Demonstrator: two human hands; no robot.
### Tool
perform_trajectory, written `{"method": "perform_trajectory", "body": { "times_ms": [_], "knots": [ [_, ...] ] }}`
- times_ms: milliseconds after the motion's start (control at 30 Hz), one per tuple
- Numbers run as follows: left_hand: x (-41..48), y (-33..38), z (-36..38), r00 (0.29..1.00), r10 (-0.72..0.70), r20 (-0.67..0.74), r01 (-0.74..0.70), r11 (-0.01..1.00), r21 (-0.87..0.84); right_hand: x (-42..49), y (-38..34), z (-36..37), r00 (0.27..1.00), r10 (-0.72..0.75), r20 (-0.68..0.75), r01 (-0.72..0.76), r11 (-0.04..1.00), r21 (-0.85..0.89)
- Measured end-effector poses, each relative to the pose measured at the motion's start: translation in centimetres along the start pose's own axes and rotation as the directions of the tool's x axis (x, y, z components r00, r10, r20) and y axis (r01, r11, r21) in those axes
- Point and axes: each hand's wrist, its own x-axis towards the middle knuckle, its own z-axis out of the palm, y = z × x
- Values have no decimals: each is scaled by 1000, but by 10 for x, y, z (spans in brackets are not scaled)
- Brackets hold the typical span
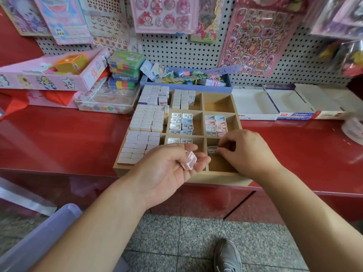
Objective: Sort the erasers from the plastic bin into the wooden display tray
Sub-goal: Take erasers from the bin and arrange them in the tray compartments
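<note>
Presently, right hand (247, 152) pinches small grey rectangular eraser (213, 149), long axis crosswise, wooden tray (216, 178) cell directly beneath; left hand (169, 167) (cupped) holds square pink eraser (191, 160)

Wooden tray (216, 178) on red counter (68, 138)

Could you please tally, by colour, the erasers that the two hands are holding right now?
pink eraser, held in the left hand: 1
grey eraser, pinched by the right hand: 1
Total: 2
</note>
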Motion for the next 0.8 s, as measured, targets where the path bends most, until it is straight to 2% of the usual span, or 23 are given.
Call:
{"method": "perform_trajectory", "body": {
  "times_ms": [133, 233, 267, 333, 400, 433, 500, 567, 733, 800],
  "knots": [
    [-4, 0, 1, 997, 48, 66, -47, 999, -16, -2, -7, 4, 999, -30, 21, 32, 993, -114],
    [-5, -3, 0, 994, 71, 88, -70, 997, -13, -1, -10, 3, 1000, 5, -8, -6, 994, -105],
    [-4, -4, 0, 994, 73, 85, -73, 997, -11, -3, -10, 0, 999, 13, -30, -15, 998, -61],
    [-3, -7, -1, 995, 73, 74, -75, 997, 27, -11, -16, -11, 999, 2, -51, 7, 983, 182],
    [-1, -10, -2, 994, 84, 68, -91, 990, 109, -25, -33, -24, 998, -59, 14, 45, 868, 495],
    [-1, -11, -2, 993, 95, 65, -103, 985, 137, -30, -40, -28, 993, -109, 48, 62, 816, 575],
    [1, -14, -2, 994, 101, 46, -107, 983, 147, -36, -48, -29, 980, -192, 53, 129, 817, 563],
    [1, -15, -2, 994, 97, 39, -102, 985, 137, -36, -48, -25, 979, -199, 33, 155, 848, 507],
    [-1, -9, 0, 995, 81, 57, -86, 991, 99, -29, -34, -25, 993, -103, -56, 117, 852, 510],
    [-2, -6, -1, 995, 78, 60, -81, 996, 46, -24, -21, -27, 996, -54, -65, 75, 914, 399]
  ]
}}
